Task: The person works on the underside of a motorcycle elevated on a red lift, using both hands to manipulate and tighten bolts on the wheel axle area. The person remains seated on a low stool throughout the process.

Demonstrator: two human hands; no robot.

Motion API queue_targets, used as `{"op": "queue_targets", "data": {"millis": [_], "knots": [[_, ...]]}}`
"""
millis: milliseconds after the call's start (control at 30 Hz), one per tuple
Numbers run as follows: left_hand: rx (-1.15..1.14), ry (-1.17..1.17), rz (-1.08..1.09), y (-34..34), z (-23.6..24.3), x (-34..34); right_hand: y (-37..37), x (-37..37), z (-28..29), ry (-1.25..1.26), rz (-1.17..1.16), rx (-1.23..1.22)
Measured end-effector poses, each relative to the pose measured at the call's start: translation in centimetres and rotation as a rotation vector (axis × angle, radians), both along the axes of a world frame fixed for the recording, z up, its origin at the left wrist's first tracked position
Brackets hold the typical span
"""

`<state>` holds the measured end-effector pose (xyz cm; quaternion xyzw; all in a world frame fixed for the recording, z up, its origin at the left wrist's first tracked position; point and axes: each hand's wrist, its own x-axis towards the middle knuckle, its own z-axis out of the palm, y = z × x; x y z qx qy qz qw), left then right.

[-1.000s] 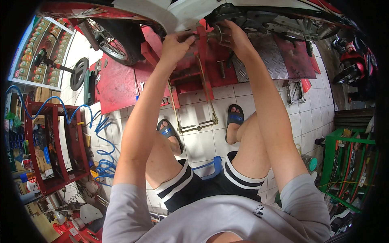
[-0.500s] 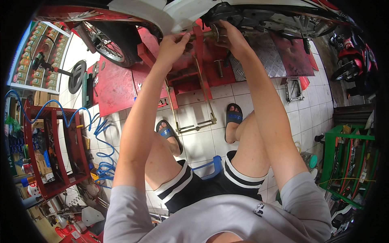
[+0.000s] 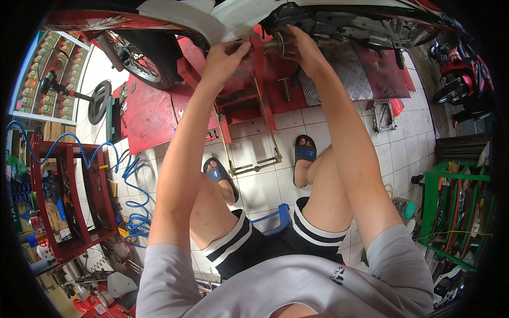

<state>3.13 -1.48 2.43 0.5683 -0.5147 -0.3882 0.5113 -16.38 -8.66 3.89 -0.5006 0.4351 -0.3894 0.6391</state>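
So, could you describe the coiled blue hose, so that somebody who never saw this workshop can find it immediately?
Start from the red motorcycle lift at the top of the head view and go down to the tiled floor on its left side. There, beside the tall red tool rack, lies the blue hose. It is the only thin, springy spiral there, bright blue beside red metal.

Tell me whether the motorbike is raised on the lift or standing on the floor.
Raised: the motorbike sits on the red lift platform, wheel resting on it, above the tiled floor.
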Motion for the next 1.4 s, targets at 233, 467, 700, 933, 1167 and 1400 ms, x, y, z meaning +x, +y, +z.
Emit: {"op": "queue_targets", "data": {"millis": [233, 467, 700, 933, 1167, 1400], "knots": [[-0.169, 0.005, 0.020, 0.3, -0.4, -0.6, -0.1, -0.1, -0.1, -0.012, 0.008, 0.004], [-0.007, -0.159, 0.047, 0.0, -0.6, 0.3, 0.0, 0.1, -0.1, 0.001, 0.018, 0.023], [0.082, -0.097, 0.064, 0.2, 0.1, -0.2, -0.1, -0.1, -0.2, 0.069, 0.021, 0.044], [0.167, 0.094, 0.042, 0.0, 0.4, -0.3, -0.5, -0.2, -0.6, 0.087, -0.013, 0.033], [-0.062, -0.116, -0.042, 0.4, 0.1, -0.1, 0.0, -0.3, 0.0, 0.151, 0.042, 0.090], [0.189, 0.084, -0.098, 0.8, 0.7, -0.2, -0.1, -0.4, -0.2, 0.167, 0.004, 0.023]]}}
